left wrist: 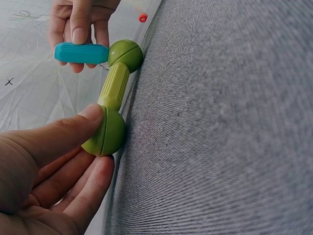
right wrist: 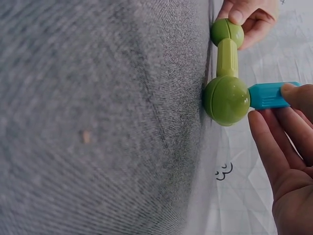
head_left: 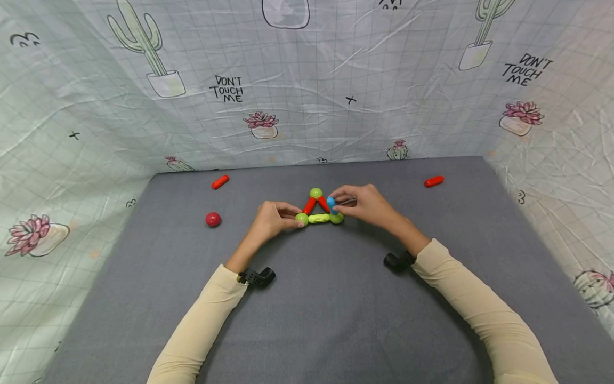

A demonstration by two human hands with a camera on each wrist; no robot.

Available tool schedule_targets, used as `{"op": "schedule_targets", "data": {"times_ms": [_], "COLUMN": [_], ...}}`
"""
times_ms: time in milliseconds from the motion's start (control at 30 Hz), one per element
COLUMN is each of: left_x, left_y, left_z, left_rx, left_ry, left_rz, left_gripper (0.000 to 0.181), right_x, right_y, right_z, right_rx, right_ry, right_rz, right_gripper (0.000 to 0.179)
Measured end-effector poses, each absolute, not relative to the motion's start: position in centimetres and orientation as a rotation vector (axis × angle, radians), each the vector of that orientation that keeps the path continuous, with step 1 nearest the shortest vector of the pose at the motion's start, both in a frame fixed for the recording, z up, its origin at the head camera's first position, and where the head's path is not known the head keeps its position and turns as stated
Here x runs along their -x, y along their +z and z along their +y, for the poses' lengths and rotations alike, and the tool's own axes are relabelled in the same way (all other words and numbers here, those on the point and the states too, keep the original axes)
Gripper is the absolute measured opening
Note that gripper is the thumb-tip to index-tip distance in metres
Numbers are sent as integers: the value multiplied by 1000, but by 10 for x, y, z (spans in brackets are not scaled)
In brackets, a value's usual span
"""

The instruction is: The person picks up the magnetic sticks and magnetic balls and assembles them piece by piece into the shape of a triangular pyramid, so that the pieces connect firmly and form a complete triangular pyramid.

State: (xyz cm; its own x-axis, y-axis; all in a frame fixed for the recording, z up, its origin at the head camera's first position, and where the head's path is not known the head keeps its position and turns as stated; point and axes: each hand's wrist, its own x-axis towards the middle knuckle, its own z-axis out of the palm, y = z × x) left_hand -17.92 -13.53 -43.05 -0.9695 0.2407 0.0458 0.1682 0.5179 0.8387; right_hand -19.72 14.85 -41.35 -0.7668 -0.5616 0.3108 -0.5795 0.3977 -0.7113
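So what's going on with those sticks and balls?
A person's left hand pinches the left green ball of a triangle of sticks and balls on the grey surface. Their right hand holds a blue stick upright, touching the right green ball. A red ball and a red stick lie off to the left, another red stick to the right.

left sleeve (head_left: 199, 328) is pale cream, long, close-fitting | right sleeve (head_left: 479, 306) is the same cream, softly wrinkled | left wrist camera (head_left: 261, 278) is black, curved, perforated near the cuff | right wrist camera (head_left: 397, 262) is black, rounded | left hand (head_left: 272, 217), right hand (head_left: 365, 204) are bare, short-nailed
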Motion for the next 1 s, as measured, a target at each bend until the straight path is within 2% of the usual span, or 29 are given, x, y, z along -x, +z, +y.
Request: {"op": "schedule_targets", "data": {"times_ms": [1000], "left_x": [180], "left_y": [-431], "left_z": [-136], "left_rx": [-355], "left_ry": [1469], "left_rz": [2658], "left_gripper": [31], "right_x": [204], "right_y": [-415], "right_z": [144], "right_rx": [-1016], "right_ry": [1278], "right_rz": [-2671], "right_gripper": [31]}}
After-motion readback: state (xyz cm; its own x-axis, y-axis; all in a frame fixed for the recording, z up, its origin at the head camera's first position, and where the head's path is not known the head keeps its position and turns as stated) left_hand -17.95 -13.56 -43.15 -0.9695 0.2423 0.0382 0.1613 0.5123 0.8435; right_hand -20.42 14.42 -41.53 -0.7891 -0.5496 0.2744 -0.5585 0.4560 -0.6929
